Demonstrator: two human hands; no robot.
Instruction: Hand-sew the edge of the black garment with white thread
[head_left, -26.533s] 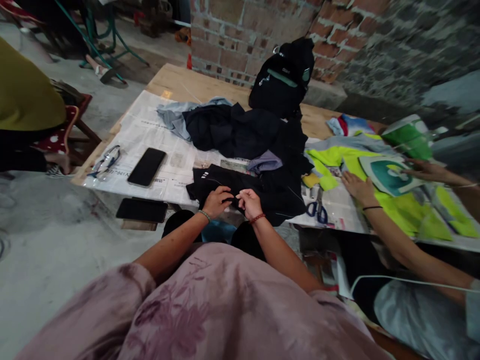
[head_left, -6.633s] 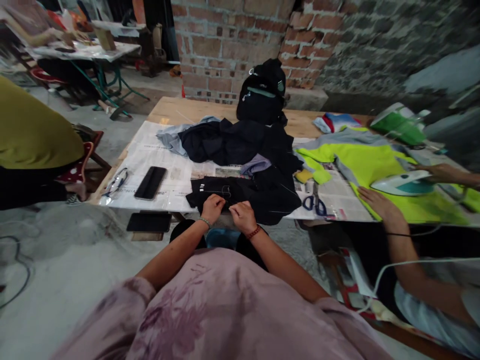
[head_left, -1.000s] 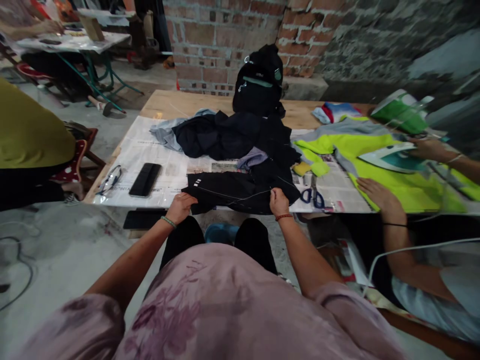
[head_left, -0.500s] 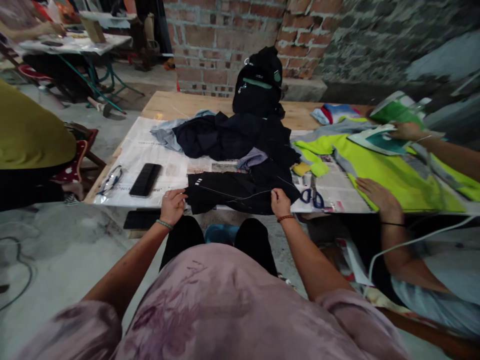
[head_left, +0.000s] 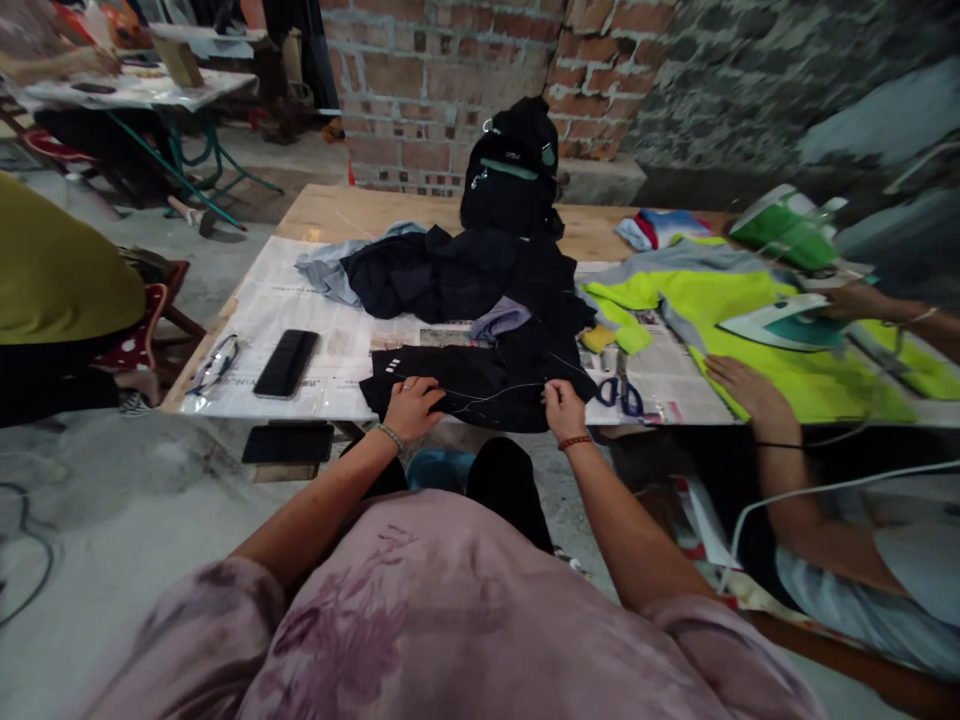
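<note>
Cloth (head_left: 465, 366), black and matte, lies in soft folds along the table's (head_left: 311, 212) near edge. Left hand (head_left: 412, 408) half-curled on it; can't tell whether it grips. Right hand (head_left: 564, 406) pinched narrow, apparently holding pale thread (head_left: 510, 388); needle too small to make out. Looks partway to me: thread slack in a thin curve over the cloth, not cut away. How much is left, can't tell. Phone (head_left: 287, 363) to the left, flat glossy slab. Blue-handled scissors (head_left: 620, 380) just right, on creased newsprint (head_left: 669, 365). Farther right, smooth iron (head_left: 784, 322) on a neon-yellow top (head_left: 720, 290). Behind: crumpled dark clothes (head_left: 420, 275), rounded backpack (head_left: 506, 185), rough brick wall (head_left: 442, 70).
</note>
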